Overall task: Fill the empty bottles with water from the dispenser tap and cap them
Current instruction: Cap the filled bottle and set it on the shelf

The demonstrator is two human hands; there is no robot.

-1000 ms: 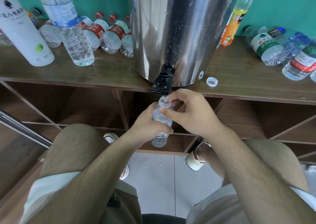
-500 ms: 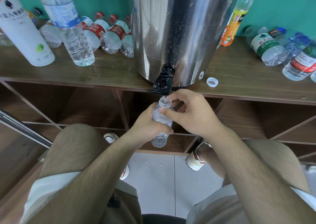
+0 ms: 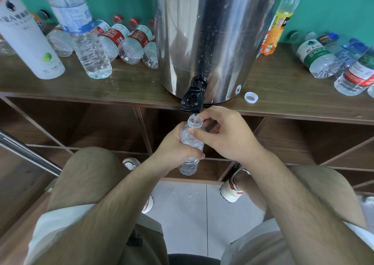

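You're filling the bottle (image 3: 191,141) under the tap (image 3: 192,99)
Left hand (image 3: 176,149) wrapping its body, right hand (image 3: 224,137) pinching its neck; next you're needing the cap (image 3: 251,97) by the shelf (image 3: 121,90) front edge

Dispenser (image 3: 212,32) on counter (image 3: 121,86), tap (image 3: 192,100) over the front edge — bottle (image 3: 192,139) mouth just below it, left hand (image 3: 174,149) round the body, right hand (image 3: 226,135) at the neck. Cap (image 3: 251,97) lies on counter right of dispenser; other bottles (image 3: 129,46) on both sides.
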